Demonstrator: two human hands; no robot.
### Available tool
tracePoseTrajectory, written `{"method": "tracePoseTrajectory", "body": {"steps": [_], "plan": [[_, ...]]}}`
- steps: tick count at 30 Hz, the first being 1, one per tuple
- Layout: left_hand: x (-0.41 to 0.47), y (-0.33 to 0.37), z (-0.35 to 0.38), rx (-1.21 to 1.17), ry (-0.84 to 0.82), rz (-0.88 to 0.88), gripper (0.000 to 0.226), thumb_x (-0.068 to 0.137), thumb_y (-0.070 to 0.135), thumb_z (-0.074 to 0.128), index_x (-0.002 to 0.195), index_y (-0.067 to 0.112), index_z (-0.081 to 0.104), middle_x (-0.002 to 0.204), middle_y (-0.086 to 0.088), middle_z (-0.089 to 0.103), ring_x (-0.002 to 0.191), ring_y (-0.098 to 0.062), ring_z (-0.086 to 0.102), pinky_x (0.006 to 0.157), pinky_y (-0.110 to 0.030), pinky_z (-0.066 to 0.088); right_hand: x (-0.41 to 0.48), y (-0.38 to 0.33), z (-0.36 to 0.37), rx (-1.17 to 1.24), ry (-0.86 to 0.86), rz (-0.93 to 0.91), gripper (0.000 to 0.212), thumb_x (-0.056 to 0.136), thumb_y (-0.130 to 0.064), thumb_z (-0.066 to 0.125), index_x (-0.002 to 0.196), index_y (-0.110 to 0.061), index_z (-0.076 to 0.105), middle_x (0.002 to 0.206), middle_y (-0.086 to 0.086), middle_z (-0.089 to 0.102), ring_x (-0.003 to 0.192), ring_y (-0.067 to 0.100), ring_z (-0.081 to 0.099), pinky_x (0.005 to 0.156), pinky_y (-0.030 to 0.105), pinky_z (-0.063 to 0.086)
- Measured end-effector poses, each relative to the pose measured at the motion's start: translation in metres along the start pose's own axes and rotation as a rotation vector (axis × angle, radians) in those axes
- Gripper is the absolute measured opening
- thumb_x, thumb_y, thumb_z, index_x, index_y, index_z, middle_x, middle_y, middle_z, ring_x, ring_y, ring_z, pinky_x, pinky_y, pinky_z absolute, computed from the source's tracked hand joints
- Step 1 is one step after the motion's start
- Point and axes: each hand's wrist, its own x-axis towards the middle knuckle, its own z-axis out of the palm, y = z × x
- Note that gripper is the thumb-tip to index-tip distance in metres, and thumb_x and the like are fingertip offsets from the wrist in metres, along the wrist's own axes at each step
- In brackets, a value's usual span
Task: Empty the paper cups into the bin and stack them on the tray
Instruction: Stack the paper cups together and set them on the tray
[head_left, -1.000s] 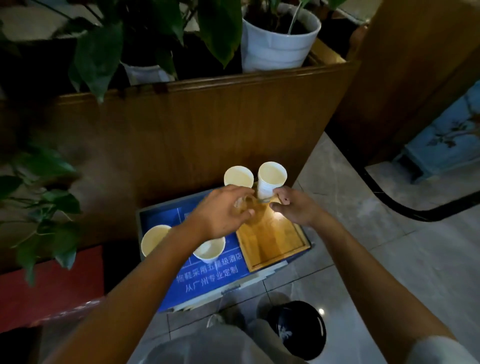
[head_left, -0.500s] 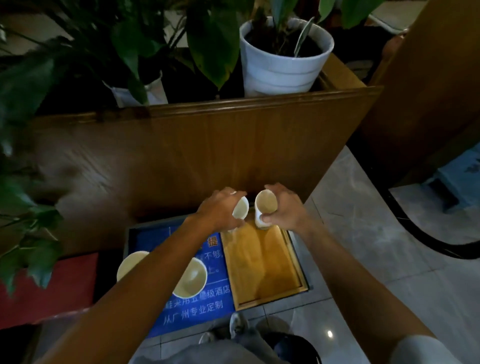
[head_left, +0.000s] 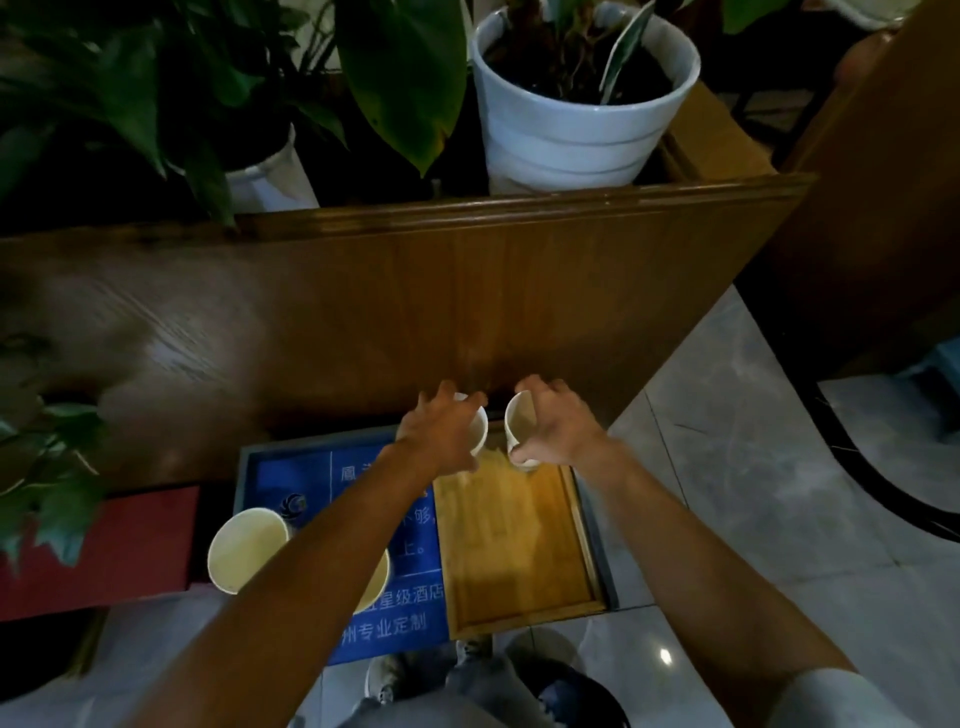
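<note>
At the left edge of the blue board (head_left: 291, 483) on the floor stands an open paper cup (head_left: 248, 550), and just beside it a second cup (head_left: 375, 587) is mostly hidden under the person's left forearm. The left hand (head_left: 441, 441) is wrapped around a white cup (head_left: 477, 429) at the far edge of the board, fingers curled over its rim. Close to the right, the right hand (head_left: 558, 428) grips another cup (head_left: 519, 423), tilted so its mouth faces left, above the far edge of the wooden tray (head_left: 519, 551). The tray lies on the right part of the board. A dark bin (head_left: 582, 696) is near the person's feet.
</note>
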Motion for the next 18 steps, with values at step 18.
{"method": "tracePoseTrajectory", "body": {"steps": [18], "plan": [[-0.097,-0.072,-0.052,-0.276,0.274,0.032,0.072,0.055,0.059,0.079,0.114,0.044,0.041,0.122,-0.002,0.048,0.107,-0.027,0.055,0.079,-0.037,0.045,-0.047,-0.051,-0.024,0.155,0.177,-0.023,0.088,0.049,-0.043,0.088,0.126,-0.029,0.048,0.115,0.002,0.058,0.105,0.025,0.056,0.080,0.033,0.044]]}}
